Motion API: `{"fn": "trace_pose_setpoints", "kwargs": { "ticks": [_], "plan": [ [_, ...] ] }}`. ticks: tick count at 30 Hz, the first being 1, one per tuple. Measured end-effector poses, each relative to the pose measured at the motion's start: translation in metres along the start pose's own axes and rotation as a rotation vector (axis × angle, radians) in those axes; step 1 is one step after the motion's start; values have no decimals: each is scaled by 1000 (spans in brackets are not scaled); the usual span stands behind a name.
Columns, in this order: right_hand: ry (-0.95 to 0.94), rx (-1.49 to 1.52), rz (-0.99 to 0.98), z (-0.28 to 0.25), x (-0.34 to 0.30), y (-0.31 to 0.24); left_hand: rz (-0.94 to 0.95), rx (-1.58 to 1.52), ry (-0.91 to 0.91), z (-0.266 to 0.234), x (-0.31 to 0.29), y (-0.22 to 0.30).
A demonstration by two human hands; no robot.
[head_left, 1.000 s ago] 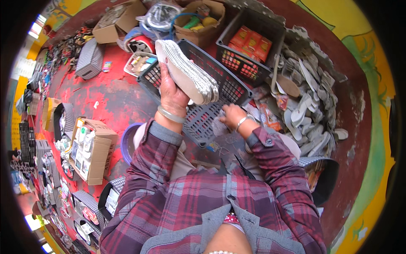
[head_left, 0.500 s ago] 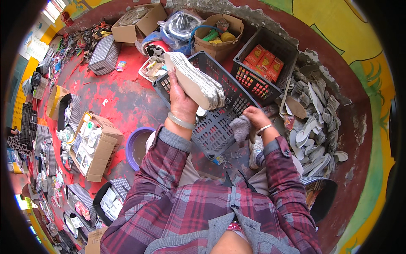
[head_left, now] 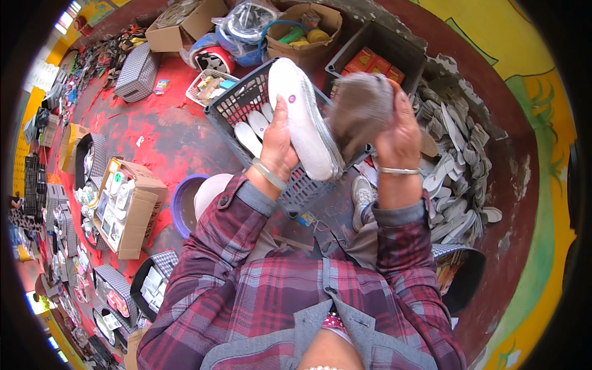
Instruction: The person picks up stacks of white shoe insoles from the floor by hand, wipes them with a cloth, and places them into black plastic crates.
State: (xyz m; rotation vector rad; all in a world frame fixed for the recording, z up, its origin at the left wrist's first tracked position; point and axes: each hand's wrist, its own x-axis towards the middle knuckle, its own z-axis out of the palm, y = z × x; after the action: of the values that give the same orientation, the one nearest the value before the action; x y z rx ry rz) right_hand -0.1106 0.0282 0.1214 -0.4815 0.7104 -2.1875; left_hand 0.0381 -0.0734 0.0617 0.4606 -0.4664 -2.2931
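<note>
A thick stack of white insoles (head_left: 300,117) is gripped in my left hand (head_left: 277,148), the thumb lying on the top one beside a small round mark. My right hand (head_left: 399,142) is closed on a grey-brown cloth (head_left: 361,111), smeared by motion, close to the stack's right edge. I cannot tell whether cloth and stack touch. Below both hands stands a dark plastic crate (head_left: 227,110) with slotted sides. Several white insoles (head_left: 248,139) lie inside it at the left.
A large heap of loose insoles (head_left: 453,185) lies against the wall at right. Another dark crate (head_left: 404,52) holds orange boxes. Behind are a cardboard box (head_left: 308,37) and a small white basket (head_left: 196,92). A purple basin (head_left: 179,206) and an open carton (head_left: 148,213) stand at left.
The cloth in my right hand has risen from low over the crate to beside the stack. The stack now shows a white face with a round mark instead of a beige one.
</note>
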Motion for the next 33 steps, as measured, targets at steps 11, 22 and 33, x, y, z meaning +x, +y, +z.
{"fn": "trace_pose_setpoints", "kwargs": {
  "ticks": [11,22,33],
  "plan": [
    [-372,-1133,-407,-4,-10,34,-84,26,-68,1,1,-15],
    [-704,-998,-95,-4,-41,10,114,83,143,-14,16,20],
    [-1023,-1549,-113,-39,-54,22,111,-46,305,-21,33,37]
  ]
}}
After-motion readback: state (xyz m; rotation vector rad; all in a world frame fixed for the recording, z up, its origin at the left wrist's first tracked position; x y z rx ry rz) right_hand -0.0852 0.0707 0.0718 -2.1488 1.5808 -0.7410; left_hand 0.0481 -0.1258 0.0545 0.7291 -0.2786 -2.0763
